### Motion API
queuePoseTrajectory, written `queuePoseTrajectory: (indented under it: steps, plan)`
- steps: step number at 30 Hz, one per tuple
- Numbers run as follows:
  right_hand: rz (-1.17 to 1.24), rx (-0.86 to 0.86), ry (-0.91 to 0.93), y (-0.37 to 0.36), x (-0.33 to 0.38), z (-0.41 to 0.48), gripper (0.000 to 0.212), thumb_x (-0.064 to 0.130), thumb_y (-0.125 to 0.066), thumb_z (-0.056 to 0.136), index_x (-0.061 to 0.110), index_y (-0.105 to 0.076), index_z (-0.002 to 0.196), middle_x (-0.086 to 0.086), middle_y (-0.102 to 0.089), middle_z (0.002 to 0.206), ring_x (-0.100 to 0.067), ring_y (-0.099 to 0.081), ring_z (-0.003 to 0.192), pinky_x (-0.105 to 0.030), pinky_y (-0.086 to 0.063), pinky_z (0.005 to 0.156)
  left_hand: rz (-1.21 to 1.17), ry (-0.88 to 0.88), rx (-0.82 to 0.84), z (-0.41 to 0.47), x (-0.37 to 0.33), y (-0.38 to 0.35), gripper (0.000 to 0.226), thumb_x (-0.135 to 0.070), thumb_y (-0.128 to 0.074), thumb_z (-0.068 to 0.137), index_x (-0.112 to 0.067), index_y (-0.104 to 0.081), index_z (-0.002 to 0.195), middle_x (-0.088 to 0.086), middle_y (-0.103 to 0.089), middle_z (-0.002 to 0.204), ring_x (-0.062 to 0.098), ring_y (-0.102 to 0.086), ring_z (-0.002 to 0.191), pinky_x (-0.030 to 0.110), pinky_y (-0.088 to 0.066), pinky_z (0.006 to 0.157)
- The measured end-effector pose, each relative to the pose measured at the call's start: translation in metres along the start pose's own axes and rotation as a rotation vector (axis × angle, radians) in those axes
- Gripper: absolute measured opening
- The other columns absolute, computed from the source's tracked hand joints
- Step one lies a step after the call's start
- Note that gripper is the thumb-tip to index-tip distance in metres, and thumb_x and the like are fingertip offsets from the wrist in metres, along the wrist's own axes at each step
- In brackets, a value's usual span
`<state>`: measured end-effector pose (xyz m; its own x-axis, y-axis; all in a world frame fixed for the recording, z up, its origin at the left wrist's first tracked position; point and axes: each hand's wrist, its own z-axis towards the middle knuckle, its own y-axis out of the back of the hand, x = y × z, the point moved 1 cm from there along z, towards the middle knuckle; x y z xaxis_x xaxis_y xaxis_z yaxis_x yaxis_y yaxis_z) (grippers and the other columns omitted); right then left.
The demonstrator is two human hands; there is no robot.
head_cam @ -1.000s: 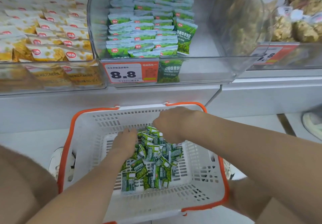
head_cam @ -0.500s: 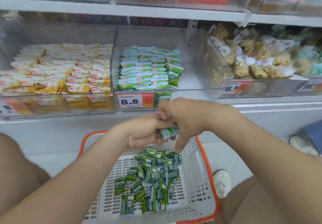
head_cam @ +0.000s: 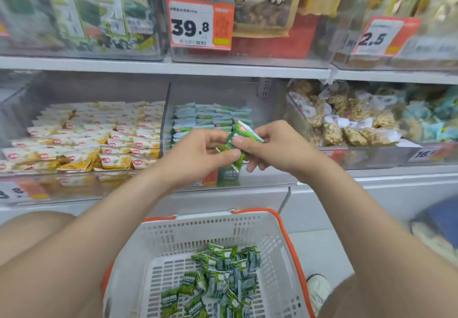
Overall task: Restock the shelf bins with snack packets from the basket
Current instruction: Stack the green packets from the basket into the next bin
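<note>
Green snack packets (head_cam: 239, 141) are held between both hands in front of the middle clear bin (head_cam: 270, 109). My left hand (head_cam: 198, 156) pinches their lower end with thumb and fingers. My right hand (head_cam: 275, 146) grips their upper end. Rows of the same green packets (head_cam: 210, 117) lie in that bin, behind the hands. Below, a white basket with orange handles (head_cam: 282, 248) holds a loose pile of green packets (head_cam: 220, 280).
The left bin holds yellow-and-white packets (head_cam: 94, 137); the right bin holds clear bags of brown snacks (head_cam: 347, 119). Larger bags stand on the upper shelf (head_cam: 173, 66) behind price tags. My knees flank the basket, and a white shoe (head_cam: 318, 290) is at its right.
Both hands rose from the basket with green packets to the front of the middle bin. The view tilted upward, showing the upper shelf.
</note>
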<state>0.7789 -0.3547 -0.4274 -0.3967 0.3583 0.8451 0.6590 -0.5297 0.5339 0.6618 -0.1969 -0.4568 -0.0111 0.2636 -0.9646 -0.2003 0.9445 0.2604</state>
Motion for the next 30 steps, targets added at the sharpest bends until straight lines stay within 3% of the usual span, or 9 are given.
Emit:
queuePoseTrajectory:
  steps: [4, 7, 10, 12, 16, 20, 23, 26, 30]
  plan:
    - [0.178, 0.042, -0.068, 0.002, -0.003, 0.011, 0.027, 0.032, -0.08, 0.089, 0.009, -0.078, 0.104, -0.019, -0.077, 0.09, -0.022, -0.073, 0.08, -0.031, -0.058, 0.074, -0.174, 0.023, -0.126, 0.01, 0.015, -0.003, 0.025, -0.001, -0.071, 0.095, -0.011, -0.073, 0.117, 0.009, -0.08, 0.101, 0.017, -0.073, 0.081, 0.027, -0.061, 0.077]
    - [0.129, 0.061, -0.051, 0.008, -0.003, 0.018, 0.022, 0.031, -0.079, 0.09, 0.016, -0.079, 0.106, -0.016, -0.077, 0.097, -0.015, -0.07, 0.082, -0.028, -0.054, 0.073, -0.192, 0.029, -0.202, 0.016, 0.011, -0.001, 0.026, -0.002, -0.078, 0.089, -0.006, -0.072, 0.114, 0.01, -0.08, 0.093, 0.018, -0.074, 0.074, 0.032, -0.064, 0.077]
    - [0.046, -0.055, -0.028, 0.019, -0.009, 0.034, 0.02, 0.031, -0.079, 0.09, 0.014, -0.078, 0.101, -0.014, -0.078, 0.087, -0.018, -0.073, 0.078, -0.03, -0.055, 0.067, 0.269, -0.032, -0.336, 0.023, 0.015, 0.005, 0.025, -0.02, -0.083, 0.088, -0.018, -0.07, 0.11, -0.003, -0.078, 0.086, 0.006, -0.073, 0.072, 0.023, -0.059, 0.073]
    - [-0.086, -0.201, 0.006, 0.029, -0.023, 0.051, 0.021, 0.032, -0.081, 0.088, 0.012, -0.076, 0.091, -0.01, -0.076, 0.074, -0.019, -0.074, 0.072, -0.036, -0.058, 0.066, 0.668, -0.096, -0.366, 0.028, 0.022, 0.008, 0.02, -0.028, -0.073, 0.095, -0.024, -0.069, 0.114, -0.009, -0.075, 0.1, 0.006, -0.07, 0.087, 0.028, -0.055, 0.085]
    - [-0.521, -0.267, -0.116, 0.031, -0.064, 0.086, 0.039, 0.046, -0.082, 0.08, 0.009, -0.07, 0.082, -0.01, -0.074, 0.076, -0.029, -0.069, 0.087, -0.039, -0.058, 0.08, 1.007, -0.07, -0.207, 0.037, 0.04, 0.008, 0.039, -0.043, -0.047, 0.104, -0.018, -0.06, 0.131, 0.005, -0.066, 0.128, 0.029, -0.057, 0.12, 0.045, -0.047, 0.101]
    - [-0.535, -0.098, -0.266, 0.008, -0.088, 0.112, 0.047, 0.047, -0.084, 0.08, 0.011, -0.066, 0.105, -0.018, -0.07, 0.11, -0.033, -0.066, 0.109, -0.033, -0.053, 0.087, 1.035, 0.021, -0.093, 0.043, 0.046, 0.011, 0.057, -0.05, -0.027, 0.097, -0.019, -0.053, 0.138, 0.005, -0.057, 0.141, 0.029, -0.048, 0.13, 0.049, -0.043, 0.107]
    - [-0.485, -0.088, -0.318, -0.003, -0.095, 0.127, 0.051, 0.044, -0.086, 0.079, 0.015, -0.061, 0.113, -0.014, -0.064, 0.117, -0.032, -0.073, 0.097, -0.041, -0.059, 0.089, 1.046, 0.06, -0.041, 0.047, 0.051, 0.012, 0.05, -0.048, -0.03, 0.103, -0.022, -0.05, 0.141, 0.002, -0.05, 0.15, 0.029, -0.042, 0.138, 0.051, -0.039, 0.111]
    - [-0.434, -0.095, -0.372, -0.008, -0.095, 0.135, 0.067, 0.04, -0.089, 0.076, 0.008, -0.06, 0.127, -0.015, -0.064, 0.125, -0.027, -0.075, 0.081, -0.037, -0.06, 0.082, 1.049, 0.061, -0.011, 0.049, 0.053, 0.012, 0.047, -0.05, -0.031, 0.106, -0.026, -0.048, 0.143, 0.0, -0.043, 0.155, 0.028, -0.037, 0.143, 0.05, -0.035, 0.114]
    - [-0.523, -0.176, -0.204, -0.008, -0.088, 0.139, 0.059, 0.039, -0.094, 0.07, 0.019, -0.063, 0.116, -0.011, -0.06, 0.12, -0.028, -0.057, 0.112, -0.031, -0.047, 0.082, 1.056, 0.067, 0.027, 0.049, 0.053, 0.013, 0.048, -0.052, -0.027, 0.106, -0.028, -0.048, 0.142, 0.001, -0.038, 0.159, 0.027, -0.031, 0.147, 0.052, -0.032, 0.116]
